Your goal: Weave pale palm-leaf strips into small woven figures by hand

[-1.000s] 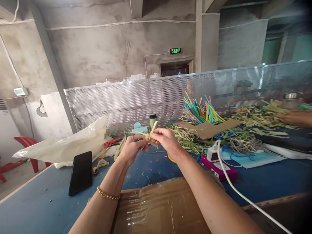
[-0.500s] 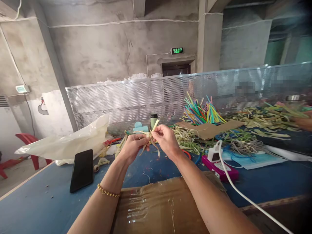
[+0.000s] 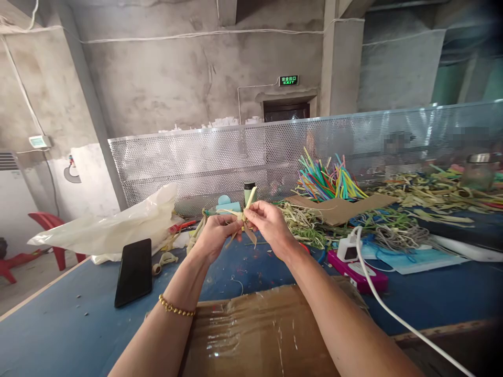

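Note:
Both hands meet above the blue table (image 3: 220, 269), pinching a small knot of pale dried plant strips (image 3: 250, 198) whose ends stick out on several sides. My left hand (image 3: 216, 233) is closed, thumb and forefinger on the left side of the knot. My right hand (image 3: 269, 220) is closed too, its thumb and fingertips on a pale green strip that points upward. Some strip ends hang below the fingers. The fingers partly hide the knot itself. A cardboard sheet (image 3: 259, 335) lies beneath my forearms.
Left are a black phone (image 3: 133, 272) and a plastic bag (image 3: 113, 225). A green-bodied bottle (image 3: 249, 195) stands behind my hands. Right are coloured pipe cleaners (image 3: 330, 178), heaps of dried strips (image 3: 424, 191), a magenta box (image 3: 357, 269) and a white cable (image 3: 387, 309). Perforated metal panel (image 3: 204, 167) runs behind.
My right hand's fingers have shifted slightly along the upright strip, and the strip now stands a little higher. A blurred arm at the far right has gone, leaving a glass jar in sight.

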{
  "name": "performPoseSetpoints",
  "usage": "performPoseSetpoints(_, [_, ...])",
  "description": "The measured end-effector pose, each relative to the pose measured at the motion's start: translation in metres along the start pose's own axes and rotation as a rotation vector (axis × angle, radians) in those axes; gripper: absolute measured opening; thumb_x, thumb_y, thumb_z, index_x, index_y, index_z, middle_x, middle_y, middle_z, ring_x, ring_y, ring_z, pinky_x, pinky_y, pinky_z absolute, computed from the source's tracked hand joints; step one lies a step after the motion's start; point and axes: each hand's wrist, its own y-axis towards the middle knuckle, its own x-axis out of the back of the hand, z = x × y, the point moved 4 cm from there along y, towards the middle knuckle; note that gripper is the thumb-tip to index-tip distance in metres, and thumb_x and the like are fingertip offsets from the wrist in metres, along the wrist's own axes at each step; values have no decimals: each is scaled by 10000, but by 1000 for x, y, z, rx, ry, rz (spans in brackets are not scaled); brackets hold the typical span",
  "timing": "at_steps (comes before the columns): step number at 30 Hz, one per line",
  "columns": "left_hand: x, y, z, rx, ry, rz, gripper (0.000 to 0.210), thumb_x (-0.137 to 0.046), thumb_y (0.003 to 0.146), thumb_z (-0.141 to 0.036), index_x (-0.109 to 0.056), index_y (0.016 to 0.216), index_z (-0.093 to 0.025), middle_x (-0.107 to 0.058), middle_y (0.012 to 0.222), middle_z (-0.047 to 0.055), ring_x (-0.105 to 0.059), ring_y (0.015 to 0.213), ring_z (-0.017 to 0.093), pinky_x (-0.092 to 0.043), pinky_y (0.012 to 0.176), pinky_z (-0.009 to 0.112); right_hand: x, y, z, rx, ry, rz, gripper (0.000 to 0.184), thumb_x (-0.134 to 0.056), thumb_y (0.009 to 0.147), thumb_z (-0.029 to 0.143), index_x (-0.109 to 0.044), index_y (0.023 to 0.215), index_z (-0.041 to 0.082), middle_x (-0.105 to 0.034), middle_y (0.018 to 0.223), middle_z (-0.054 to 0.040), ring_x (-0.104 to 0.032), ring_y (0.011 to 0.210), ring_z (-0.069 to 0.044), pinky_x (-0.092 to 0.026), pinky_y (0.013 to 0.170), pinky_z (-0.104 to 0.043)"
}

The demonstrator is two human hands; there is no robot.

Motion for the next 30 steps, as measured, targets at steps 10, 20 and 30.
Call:
performPoseSetpoints(10, [-3,-2,-6,-42,25,79,277,-741,770,-338,-647,593,-146,-587,542,15,-466,514,96,-305,510,247,4,2,-5,15,-53,75,248,-739,743,383,-623,736,164,-601,643,5,-500,570,-114,-398,549,-269])
performPoseSetpoints(20, [-2,-1,-2,-16,3,49,350,-695,828,-401,-616,604,-144,-555,523,2,-415,448,67,-233,457,241,7,4,-11,69,-143,99,243,-701,801,390,-620,759,164,-622,670,-11,-524,584,-125,-415,540,-269])
performPoseSetpoints(30, [3,-2,-3,33,-47,83,282,-795,719,-344,-646,595,-140,-608,577,20,-537,536,104,-397,552,244,3,1,-1,-8,-66,125,312,-750,737,432,-590,713,165,-577,658,8,-486,589,-113,-395,552,-269])
